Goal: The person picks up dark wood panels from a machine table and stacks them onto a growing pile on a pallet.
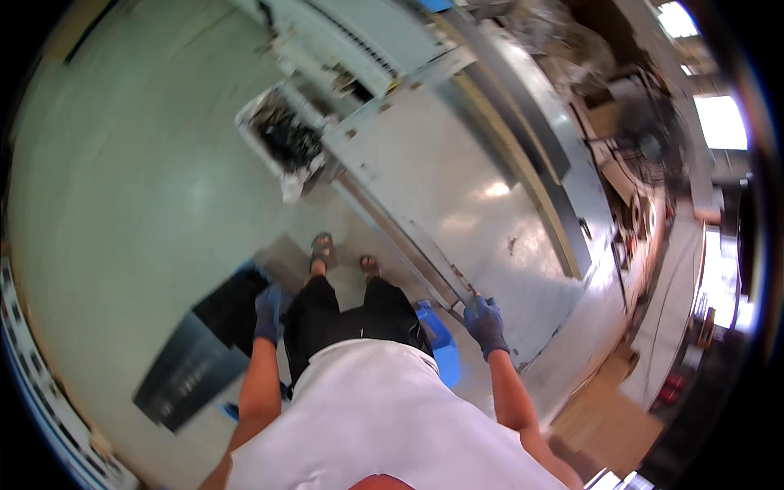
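Observation:
My left hand, in a blue work glove, grips the rim of a dark blue plastic crate beside my left leg. The crate looks tilted, its dark inside facing up and away. In a matching glove, my right hand is closed at the near edge of a grey metal table. A thin, dark, rust-marked strip or edge runs from its fingers along the table; what exactly the fingers hold, I cannot make out.
A blue plastic bin stands by my right leg, under the table's corner. Further ahead on the floor is a white-lined container of dark scraps. Long bars lie on the table. Beyond it are a fan and cardboard.

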A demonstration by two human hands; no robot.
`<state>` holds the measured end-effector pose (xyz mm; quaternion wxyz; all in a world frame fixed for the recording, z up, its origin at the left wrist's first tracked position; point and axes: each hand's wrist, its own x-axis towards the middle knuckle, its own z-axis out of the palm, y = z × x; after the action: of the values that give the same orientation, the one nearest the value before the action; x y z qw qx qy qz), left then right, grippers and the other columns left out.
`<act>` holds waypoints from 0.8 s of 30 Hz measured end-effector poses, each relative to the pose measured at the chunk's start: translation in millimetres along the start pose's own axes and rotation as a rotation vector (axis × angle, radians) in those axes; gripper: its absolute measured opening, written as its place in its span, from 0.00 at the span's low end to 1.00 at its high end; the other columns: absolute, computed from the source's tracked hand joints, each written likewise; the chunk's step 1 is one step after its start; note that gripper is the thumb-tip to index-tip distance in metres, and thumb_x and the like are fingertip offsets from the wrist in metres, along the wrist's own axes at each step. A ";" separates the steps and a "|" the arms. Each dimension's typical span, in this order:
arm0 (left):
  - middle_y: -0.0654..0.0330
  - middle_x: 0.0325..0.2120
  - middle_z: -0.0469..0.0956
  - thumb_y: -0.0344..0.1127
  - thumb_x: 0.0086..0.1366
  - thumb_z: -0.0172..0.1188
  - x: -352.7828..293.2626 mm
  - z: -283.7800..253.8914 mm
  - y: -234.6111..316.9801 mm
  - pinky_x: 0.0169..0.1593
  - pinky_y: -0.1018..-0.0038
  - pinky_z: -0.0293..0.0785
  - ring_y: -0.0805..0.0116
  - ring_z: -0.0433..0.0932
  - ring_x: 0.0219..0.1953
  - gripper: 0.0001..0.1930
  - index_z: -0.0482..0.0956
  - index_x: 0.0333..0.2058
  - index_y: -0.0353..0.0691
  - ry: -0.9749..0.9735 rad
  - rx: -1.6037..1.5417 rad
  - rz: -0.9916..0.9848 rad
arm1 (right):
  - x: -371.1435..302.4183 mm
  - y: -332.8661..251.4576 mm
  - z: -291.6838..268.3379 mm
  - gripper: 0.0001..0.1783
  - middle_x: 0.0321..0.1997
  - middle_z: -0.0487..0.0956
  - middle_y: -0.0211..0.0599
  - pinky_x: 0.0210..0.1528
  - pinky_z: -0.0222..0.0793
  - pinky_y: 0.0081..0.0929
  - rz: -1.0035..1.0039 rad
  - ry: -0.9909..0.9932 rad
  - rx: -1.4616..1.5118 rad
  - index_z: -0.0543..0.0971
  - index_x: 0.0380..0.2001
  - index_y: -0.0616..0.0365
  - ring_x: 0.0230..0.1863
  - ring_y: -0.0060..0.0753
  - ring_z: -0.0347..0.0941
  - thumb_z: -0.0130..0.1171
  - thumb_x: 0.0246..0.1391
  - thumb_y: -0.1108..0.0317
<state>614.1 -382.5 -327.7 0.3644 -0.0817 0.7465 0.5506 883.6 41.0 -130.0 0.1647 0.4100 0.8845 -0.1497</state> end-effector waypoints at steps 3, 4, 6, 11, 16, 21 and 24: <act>0.52 0.21 0.74 0.34 0.54 0.56 -13.2 59.9 19.4 0.27 0.65 0.69 0.56 0.73 0.22 0.02 0.75 0.25 0.44 0.176 0.682 0.480 | 12.5 -7.2 -14.4 0.26 0.45 0.71 0.57 0.50 0.64 0.44 -0.144 0.042 -0.017 0.71 0.49 0.62 0.49 0.58 0.67 0.57 0.47 0.63; 0.52 0.22 0.75 0.33 0.54 0.55 -19.2 92.0 20.1 0.30 0.65 0.71 0.55 0.74 0.24 0.04 0.77 0.29 0.44 0.191 0.675 0.587 | 17.6 -6.6 -16.6 0.25 0.48 0.69 0.59 0.53 0.62 0.44 -0.236 0.193 -0.022 0.71 0.50 0.61 0.52 0.58 0.65 0.57 0.48 0.64; 0.53 0.31 0.78 0.37 0.59 0.52 -35.7 149.3 10.0 0.39 0.62 0.73 0.50 0.77 0.34 0.12 0.78 0.39 0.42 0.069 0.741 0.673 | 33.1 -6.0 -25.9 0.25 0.53 0.67 0.61 0.58 0.57 0.45 -0.300 0.166 -0.016 0.69 0.52 0.62 0.57 0.60 0.60 0.55 0.50 0.66; 0.48 0.45 0.74 0.46 0.58 0.51 -122.4 266.5 -9.3 0.49 0.61 0.70 0.49 0.75 0.45 0.19 0.76 0.44 0.43 -0.072 0.467 -0.229 | 67.9 25.7 -23.9 0.26 0.60 0.61 0.60 0.60 0.52 0.48 -0.495 0.223 -0.050 0.66 0.55 0.62 0.61 0.61 0.56 0.53 0.52 0.67; 0.46 0.38 0.78 0.38 0.55 0.53 -179.6 284.1 -29.2 0.50 0.63 0.70 0.50 0.76 0.43 0.18 0.78 0.44 0.40 -0.558 0.345 -0.153 | 72.9 47.9 -9.5 0.26 0.60 0.60 0.61 0.61 0.51 0.51 -0.615 0.248 -0.106 0.65 0.55 0.64 0.61 0.64 0.55 0.50 0.53 0.67; 0.47 0.37 0.79 0.33 0.52 0.54 -194.7 267.4 -19.4 0.46 0.67 0.72 0.56 0.78 0.38 0.17 0.79 0.42 0.37 -0.908 0.141 -0.324 | 73.1 52.5 4.6 0.25 0.60 0.59 0.63 0.61 0.51 0.52 -0.596 0.342 -0.061 0.65 0.56 0.67 0.61 0.65 0.55 0.41 0.60 0.62; 0.49 0.33 0.80 0.31 0.51 0.53 -194.1 283.1 -73.3 0.40 0.68 0.73 0.60 0.78 0.33 0.14 0.80 0.38 0.37 -0.859 0.025 -0.262 | 73.5 57.1 5.3 0.25 0.60 0.61 0.61 0.62 0.51 0.46 -0.615 0.390 -0.073 0.65 0.55 0.70 0.62 0.59 0.56 0.38 0.61 0.62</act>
<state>921.0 -215.0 -296.8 0.7091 0.0648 0.5174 0.4746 883.9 123.9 -172.6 -0.0454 0.1398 0.9860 -0.0794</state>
